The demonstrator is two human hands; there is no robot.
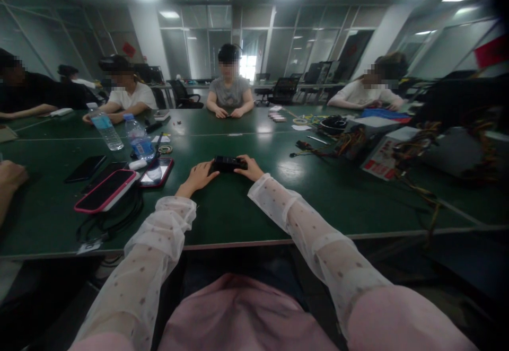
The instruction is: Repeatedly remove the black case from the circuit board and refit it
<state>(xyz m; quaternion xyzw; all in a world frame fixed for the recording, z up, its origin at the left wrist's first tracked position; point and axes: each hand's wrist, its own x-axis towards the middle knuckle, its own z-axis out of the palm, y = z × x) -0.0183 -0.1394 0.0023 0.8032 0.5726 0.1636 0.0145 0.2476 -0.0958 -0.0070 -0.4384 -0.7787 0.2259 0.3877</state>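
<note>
On the green table (pixel 238 208), a small black box-shaped device (pixel 226 164) sits between my two hands. My left hand (pixel 200 176) grips its left end, thumb along the near side and fingers behind. At the other end, my right hand (pixel 250 168) closes round the right side in the same way. The device's exact kind is too dark to make out. Left of my left hand lie a phone in a red case (pixel 158 173) with a bright screen and a pink-rimmed phone (pixel 106 192).
Two water bottles (pixel 139 138) stand at the left, near a black phone (pixel 85 169) and coiled black cables (pixel 119 221). Metal power supply units (pixel 384 155) with bundled wires (pixel 352 141) fill the right. Several people sit around the table, one person (pixel 229 88) directly opposite.
</note>
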